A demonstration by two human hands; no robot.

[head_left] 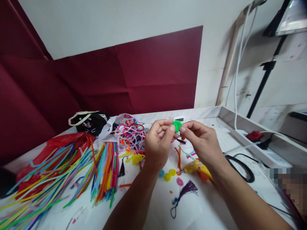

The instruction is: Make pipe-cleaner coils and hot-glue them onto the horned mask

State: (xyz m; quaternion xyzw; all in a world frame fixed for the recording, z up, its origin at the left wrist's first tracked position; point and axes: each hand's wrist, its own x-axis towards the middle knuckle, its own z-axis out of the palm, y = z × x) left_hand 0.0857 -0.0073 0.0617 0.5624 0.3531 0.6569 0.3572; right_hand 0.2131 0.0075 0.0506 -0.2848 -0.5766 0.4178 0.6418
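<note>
A small bright green disc (177, 125), which looks like a coiled pipe cleaner, is held up above the table. My left hand (158, 140) pinches its left side between thumb and fingers. From the right, my right hand (202, 137) grips the other edge with thumb and forefinger. Beneath the hands lie two yellow discs (167, 177), a blue disc (161, 173) and a pink disc (179, 181). A yellow glue gun (194, 166) lies below my right wrist, its nozzle pointing left. Nearer to me is a purple tassel (189, 188) with a dark loop.
Bundles of colourful pipe cleaners (105, 172) spread over the left side, partly on a red plastic bag (55, 143). Behind them sit a tangled heap of cords (130, 132) and a black bag (92, 123). A power strip (263, 148) with cables runs along the right edge.
</note>
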